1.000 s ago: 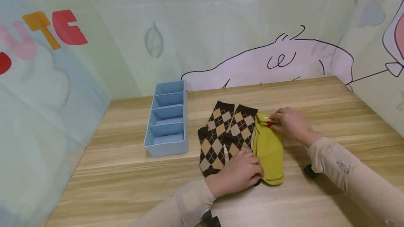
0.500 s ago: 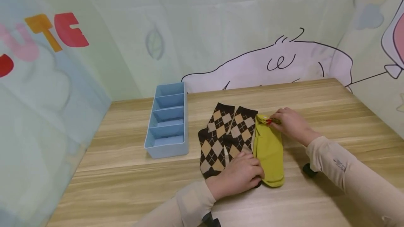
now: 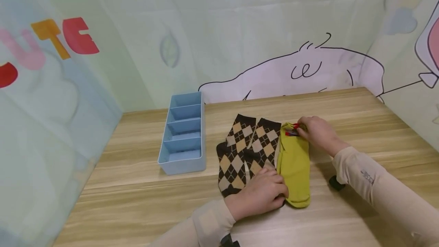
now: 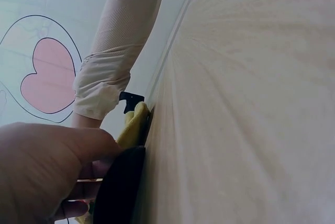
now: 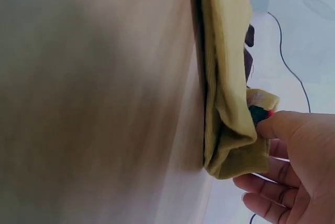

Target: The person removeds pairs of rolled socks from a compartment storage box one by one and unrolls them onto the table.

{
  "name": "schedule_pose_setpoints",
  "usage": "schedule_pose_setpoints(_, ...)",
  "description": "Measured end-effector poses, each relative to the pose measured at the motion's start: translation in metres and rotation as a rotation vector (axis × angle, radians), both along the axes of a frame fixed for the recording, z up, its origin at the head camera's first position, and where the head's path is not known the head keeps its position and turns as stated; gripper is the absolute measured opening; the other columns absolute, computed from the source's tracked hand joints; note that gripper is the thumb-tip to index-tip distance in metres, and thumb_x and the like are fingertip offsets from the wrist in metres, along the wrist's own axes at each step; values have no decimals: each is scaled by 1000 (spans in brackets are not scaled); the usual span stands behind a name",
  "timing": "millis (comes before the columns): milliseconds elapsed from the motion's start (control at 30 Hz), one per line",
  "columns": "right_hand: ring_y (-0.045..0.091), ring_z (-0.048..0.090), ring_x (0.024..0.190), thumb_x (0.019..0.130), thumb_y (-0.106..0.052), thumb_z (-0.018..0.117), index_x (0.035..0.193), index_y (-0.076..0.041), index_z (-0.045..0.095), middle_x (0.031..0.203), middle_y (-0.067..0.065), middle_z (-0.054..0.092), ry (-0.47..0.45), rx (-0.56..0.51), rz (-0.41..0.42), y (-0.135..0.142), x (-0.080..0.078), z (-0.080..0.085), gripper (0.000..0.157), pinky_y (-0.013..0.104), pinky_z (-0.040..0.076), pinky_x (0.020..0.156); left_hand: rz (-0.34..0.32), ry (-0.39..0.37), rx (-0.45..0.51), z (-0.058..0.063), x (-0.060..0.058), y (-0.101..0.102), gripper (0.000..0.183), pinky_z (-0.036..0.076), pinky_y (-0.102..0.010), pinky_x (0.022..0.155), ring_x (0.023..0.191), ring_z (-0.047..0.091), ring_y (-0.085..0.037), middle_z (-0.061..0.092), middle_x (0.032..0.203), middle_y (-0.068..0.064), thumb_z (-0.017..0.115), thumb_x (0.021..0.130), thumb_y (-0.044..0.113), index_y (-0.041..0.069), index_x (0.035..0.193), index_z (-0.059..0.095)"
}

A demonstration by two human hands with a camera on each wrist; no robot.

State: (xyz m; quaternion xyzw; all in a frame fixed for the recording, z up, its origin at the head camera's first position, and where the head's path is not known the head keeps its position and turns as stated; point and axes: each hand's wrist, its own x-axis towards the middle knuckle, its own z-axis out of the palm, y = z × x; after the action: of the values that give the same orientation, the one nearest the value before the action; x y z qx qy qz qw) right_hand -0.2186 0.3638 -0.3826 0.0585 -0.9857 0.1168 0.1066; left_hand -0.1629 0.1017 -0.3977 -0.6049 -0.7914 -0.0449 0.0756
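Note:
A pair of argyle socks (image 3: 233, 159) in brown, tan and grey lies on the table, with a folded mustard-yellow sock (image 3: 295, 174) along its right side. My left hand (image 3: 262, 193) rests over the toe end of the right argyle sock, its fingertips by the yellow sock's edge. In the left wrist view, the thumb of that left hand (image 4: 47, 166) is beside a black toe (image 4: 118, 192). Thumb and fingers of my right hand (image 3: 319, 134) pinch the yellow sock's cuff, where red and dark patterning shows. The right wrist view shows the cuff (image 5: 241, 156) folded over.
A light blue organizer box (image 3: 183, 167) with several compartments stands left of the socks. The wooden table (image 3: 137, 201) meets printed cloth walls (image 3: 240, 22) at the back and sides. Black straps hang under both sleeves.
My right hand has moved the yellow cuff slightly, and more of its red and blue patterning now shows. The left hand stays in place. The head view has tilted up slightly.

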Motion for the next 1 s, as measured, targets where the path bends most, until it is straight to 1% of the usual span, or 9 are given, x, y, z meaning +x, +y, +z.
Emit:
schedule_pose_setpoints(167,38,63,88,92,-14,59,106,3,62,97,22,69,1,-24,-26,2,-4,1,23,53,50,79,-1,-11,-1,0,1,0,10,37,-20,91,94,54,-3,66,96,15,66,87,29,28,95,72)
schedule_pose_setpoints(400,38,62,91,92,-14,60,107,4,63,99,23,68,6,-18,-28,5,-9,0,24,52,49,83,-6,-8,10,1,1,-1,9,37,-20,93,94,55,-3,66,95,15,66,87,28,28,94,72)
schedule_pose_setpoints(633,36,61,92,91,-13,61,105,5,65,98,20,69,11,-13,-21,9,-13,-1,23,51,49,84,-4,-17,13,1,2,-1,9,37,-18,88,93,53,-2,65,94,15,65,87,30,28,94,72)
schedule_pose_setpoints(867,36,61,94,92,-13,61,105,3,66,99,19,69,-6,-29,-27,11,-19,-2,21,51,49,86,0,29,14,1,3,-1,14,37,-18,87,91,53,-2,65,93,15,60,93,34,28,93,72)
schedule_pose_setpoints(1000,35,61,95,92,-14,61,104,3,67,99,18,70,-29,-26,-33,12,-22,-3,21,51,49,87,3,26,2,1,2,0,12,36,-17,87,92,53,-1,64,94,17,61,92,37,30,94,71)
